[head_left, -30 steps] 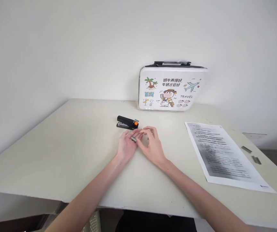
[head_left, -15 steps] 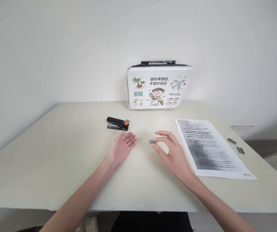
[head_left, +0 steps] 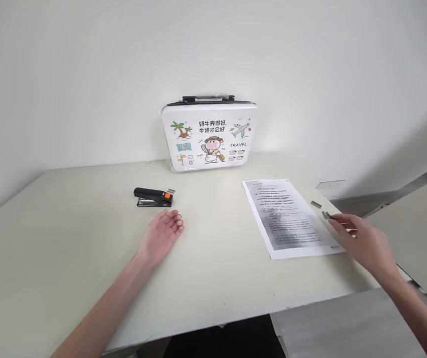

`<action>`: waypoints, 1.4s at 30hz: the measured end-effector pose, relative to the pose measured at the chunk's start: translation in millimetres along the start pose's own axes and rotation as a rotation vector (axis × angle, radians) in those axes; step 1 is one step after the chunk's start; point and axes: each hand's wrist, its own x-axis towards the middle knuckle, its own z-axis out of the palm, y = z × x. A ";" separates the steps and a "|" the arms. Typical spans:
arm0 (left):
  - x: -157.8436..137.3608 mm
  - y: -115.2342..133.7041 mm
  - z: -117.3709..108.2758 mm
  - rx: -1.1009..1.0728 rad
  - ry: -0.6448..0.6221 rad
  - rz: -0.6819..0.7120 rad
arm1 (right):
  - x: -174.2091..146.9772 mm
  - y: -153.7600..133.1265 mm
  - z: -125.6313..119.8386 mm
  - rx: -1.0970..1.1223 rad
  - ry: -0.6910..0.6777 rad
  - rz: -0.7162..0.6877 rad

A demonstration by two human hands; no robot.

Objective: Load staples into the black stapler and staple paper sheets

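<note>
My left hand rests palm up on the table with its fingers slightly curled, holding nothing. Just beyond its fingertips lies a black stapler with an orange button. A small strip of staples sits behind the stapler's right end. At the right, my right hand pinches with thumb and forefinger at grey staple strips by the paper's right edge. How many strips its fingertips touch is hard to make out. Another staple strip lies just behind them.
A printed sheet of paper lies on the right half of the table. Against the wall leans a white cartoon case with a black handle. Beyond the table's right edge is a pale board.
My right hand has moved from the table's middle to the staple strips on the right. The view has turned right. My left hand stays palm up by the stapler.
</note>
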 end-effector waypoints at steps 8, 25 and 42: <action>-0.6 3.2 1.8 0.031 0.010 -0.003 | 14.7 38.3 9.0 -0.110 0.043 -0.050; 0.6 2.5 -0.3 0.050 -0.016 0.010 | -32.4 -79.7 32.2 0.017 -0.216 -0.404; 13.4 7.9 -17.2 0.212 0.122 0.373 | -37.4 -95.4 83.9 -0.164 -0.369 -0.488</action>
